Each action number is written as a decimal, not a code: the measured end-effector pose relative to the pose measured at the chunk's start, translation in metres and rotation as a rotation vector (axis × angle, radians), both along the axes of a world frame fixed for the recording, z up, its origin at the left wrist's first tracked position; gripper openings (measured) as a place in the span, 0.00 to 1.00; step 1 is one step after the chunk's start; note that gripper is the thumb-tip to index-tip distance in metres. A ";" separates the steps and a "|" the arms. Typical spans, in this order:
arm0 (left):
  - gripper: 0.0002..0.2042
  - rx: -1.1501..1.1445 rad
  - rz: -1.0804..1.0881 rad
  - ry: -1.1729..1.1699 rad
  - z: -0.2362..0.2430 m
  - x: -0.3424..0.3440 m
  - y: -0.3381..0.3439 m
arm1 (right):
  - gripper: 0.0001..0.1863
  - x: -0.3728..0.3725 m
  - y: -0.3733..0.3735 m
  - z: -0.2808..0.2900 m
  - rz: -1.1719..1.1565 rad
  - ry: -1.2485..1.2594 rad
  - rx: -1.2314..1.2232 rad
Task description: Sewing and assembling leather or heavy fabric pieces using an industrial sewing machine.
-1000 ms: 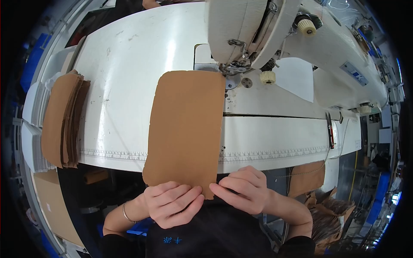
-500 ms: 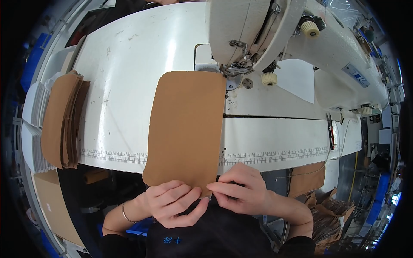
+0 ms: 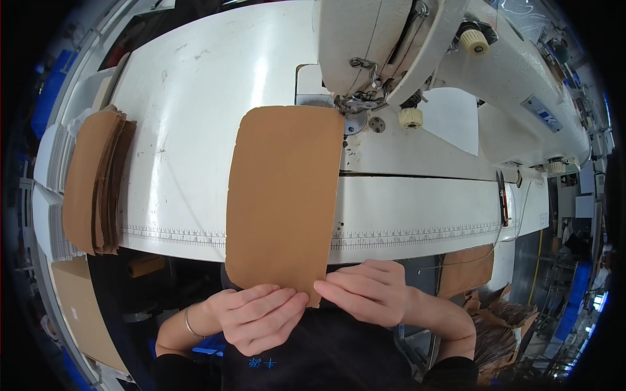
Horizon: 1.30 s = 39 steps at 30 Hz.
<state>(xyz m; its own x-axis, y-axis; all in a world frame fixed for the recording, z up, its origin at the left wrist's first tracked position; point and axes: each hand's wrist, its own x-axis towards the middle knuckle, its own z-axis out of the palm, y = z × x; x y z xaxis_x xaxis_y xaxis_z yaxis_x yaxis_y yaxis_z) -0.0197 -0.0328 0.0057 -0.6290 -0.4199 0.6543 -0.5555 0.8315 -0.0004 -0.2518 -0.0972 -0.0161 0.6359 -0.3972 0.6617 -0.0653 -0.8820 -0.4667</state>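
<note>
A brown rectangular panel with rounded corners (image 3: 283, 195) lies on the white sewing table, its near end overhanging the front edge. Its far right corner reaches the presser foot (image 3: 358, 103) of the sewing machine. My left hand (image 3: 261, 316) is closed on the near edge of the panel, fingers on top and thumb hidden. At the near right corner my right hand (image 3: 365, 291) pinches the panel's edge between thumb and fingers. Both hands are close together in front of my dark apron (image 3: 319, 352).
The sewing machine (image 3: 528, 72) spans the back right. A stack of brown panels (image 3: 94, 182) stands at the left beside white sheets (image 3: 49, 221). Thread snips (image 3: 502, 199) lie at the right. A brown panel (image 3: 466, 270) and frayed brown pieces (image 3: 499, 329) are below.
The panel's near end has shifted slightly right and lies straighter. My left hand has drawn slightly nearer me with its fingers flatter; my right hand has lowered a little.
</note>
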 end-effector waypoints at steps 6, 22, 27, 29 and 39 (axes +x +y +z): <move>0.01 -0.022 -0.035 0.010 -0.001 -0.001 -0.003 | 0.16 0.002 -0.001 0.003 0.002 -0.061 -0.071; 0.03 0.282 -0.191 0.017 -0.005 -0.005 -0.017 | 0.10 -0.009 0.022 0.011 0.007 0.348 -0.372; 0.08 0.694 0.082 0.151 -0.004 -0.002 -0.070 | 0.10 -0.015 0.020 -0.011 -0.022 0.409 -0.345; 0.10 0.547 0.303 0.053 -0.007 -0.004 -0.081 | 0.10 -0.019 0.021 -0.010 -0.028 0.381 -0.378; 0.25 0.588 0.098 -0.075 -0.015 -0.022 -0.099 | 0.07 -0.031 0.004 0.000 0.072 0.419 -0.373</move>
